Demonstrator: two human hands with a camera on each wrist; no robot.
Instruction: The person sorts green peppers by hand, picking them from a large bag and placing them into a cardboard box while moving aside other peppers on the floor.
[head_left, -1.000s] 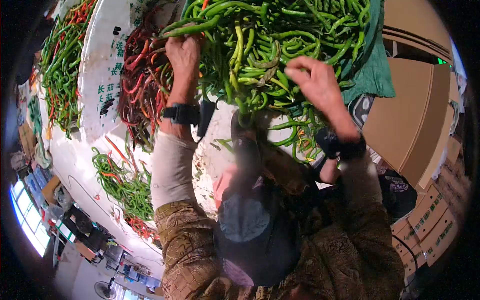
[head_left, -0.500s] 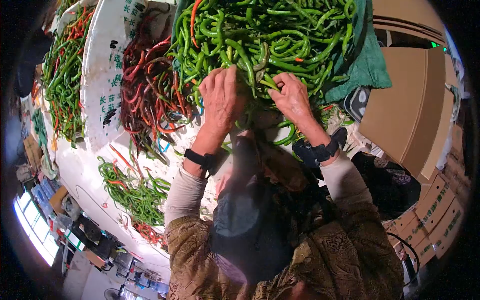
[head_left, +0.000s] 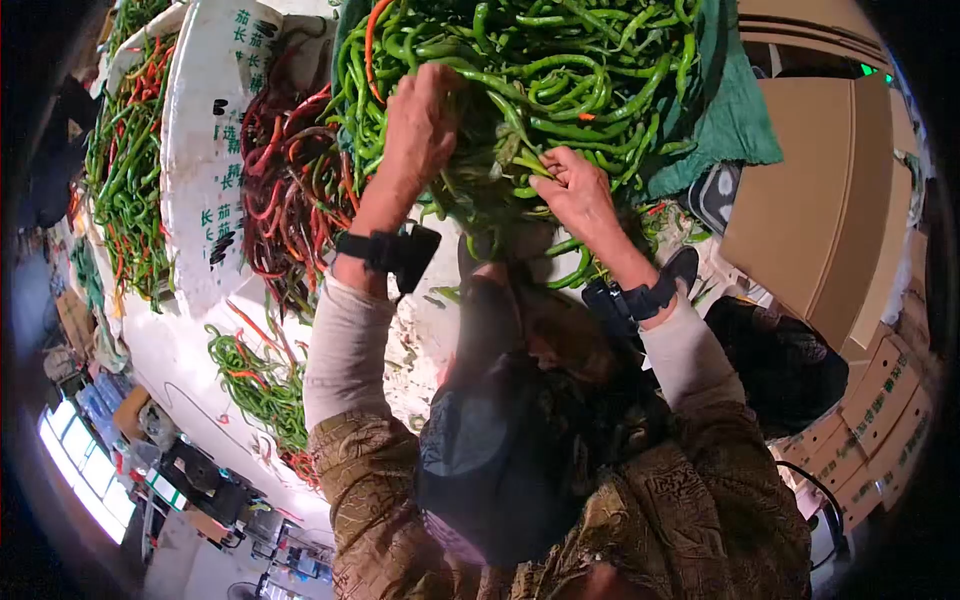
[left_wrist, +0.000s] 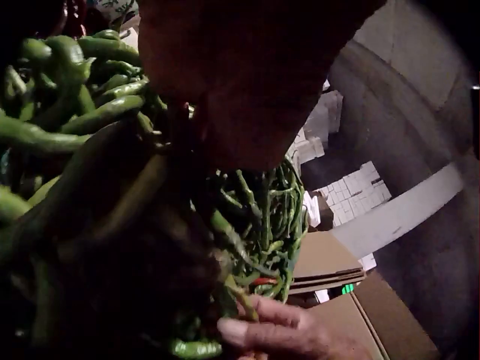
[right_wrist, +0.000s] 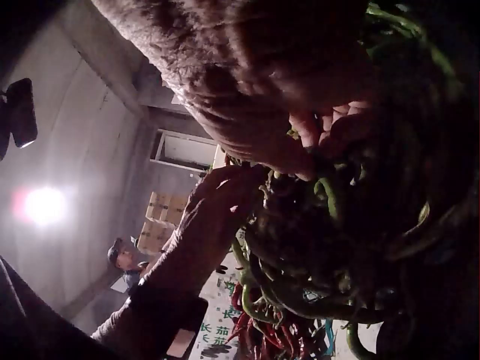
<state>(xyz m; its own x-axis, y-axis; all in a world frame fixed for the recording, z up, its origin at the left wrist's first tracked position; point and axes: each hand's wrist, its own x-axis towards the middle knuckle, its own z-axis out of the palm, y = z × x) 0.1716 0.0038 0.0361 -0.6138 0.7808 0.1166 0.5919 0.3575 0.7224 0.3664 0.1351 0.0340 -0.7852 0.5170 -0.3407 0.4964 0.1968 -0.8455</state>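
A heap of long green chili peppers (head_left: pixel 630 75) spreads over a green cloth (head_left: pixel 735 130). On its left part lies my left hand (head_left: pixel 415 130), fingers bent down among the peppers; shadow and the hand itself hide the fingertips, so I cannot tell if it holds one. My right hand (head_left: pixel 582 200) pinches a yellowish-green chili pepper (head_left: pixel 533 164) between thumb and fingers at the heap's near edge. In the left wrist view that right hand (left_wrist: pixel 289 330) shows at the bottom. The right wrist view has the left hand (right_wrist: pixel 217 206) against the peppers.
Dark red chili peppers (head_left: pixel 285 195) lie left of the heap, beside a white printed sheet (head_left: pixel 200 150). Beyond it are more green and red peppers (head_left: pixel 135 190). A smaller green pile (head_left: pixel 262 395) sits nearer. Cardboard (head_left: pixel 800 190) stands at right. Another person (right_wrist: pixel 126 259) is in the background.
My left hand came from the red peppers to the heap's near edge, then moved farther up and left over it. The right hand came down to the near edge and stays there pinching a pepper.
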